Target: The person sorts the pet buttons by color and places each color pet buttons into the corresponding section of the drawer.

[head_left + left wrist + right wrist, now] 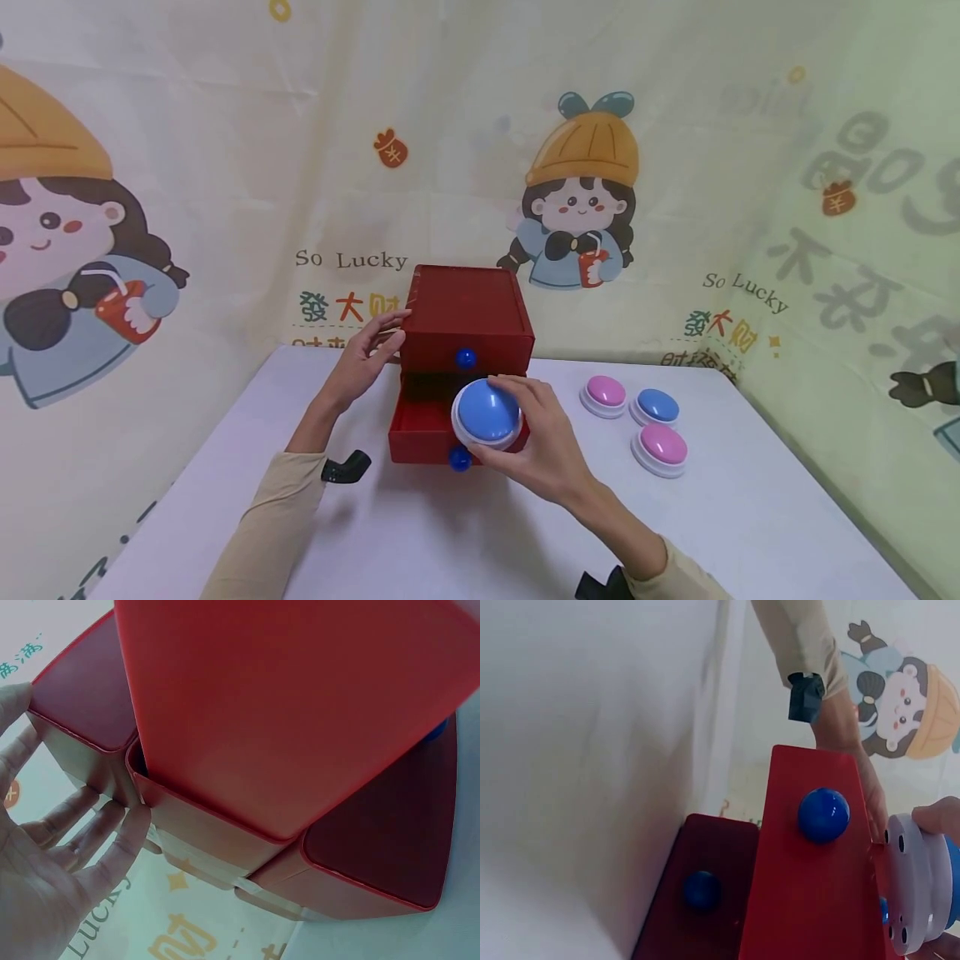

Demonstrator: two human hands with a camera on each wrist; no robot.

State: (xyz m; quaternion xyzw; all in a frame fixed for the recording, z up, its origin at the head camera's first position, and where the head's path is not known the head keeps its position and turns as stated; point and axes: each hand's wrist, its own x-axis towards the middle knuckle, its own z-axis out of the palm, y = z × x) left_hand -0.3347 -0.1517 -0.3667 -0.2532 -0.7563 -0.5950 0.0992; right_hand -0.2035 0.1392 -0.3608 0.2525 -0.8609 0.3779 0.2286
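A red cabinet with drawers [468,304] stands on the table, its middle drawer [799,900] pulled out. Blue ball knobs [466,358] sit on the drawer fronts. Against the cabinet's upper left side rests my left hand [367,350], fingers spread and nearly straight. My right hand [543,437] grips a blue push button [489,410] by its white rim, thumb below and fingers above, in front of the pulled-out drawer. The right wrist view shows the white underside of this button's base [909,885], with small holes. The inside of the drawer is mostly hidden.
Right of the cabinet lie a second blue button [658,405], a pink button [606,392] and another pink button [663,445] nearer the front. They stand on a white table [420,542]. A printed cloth [450,200] hangs behind.
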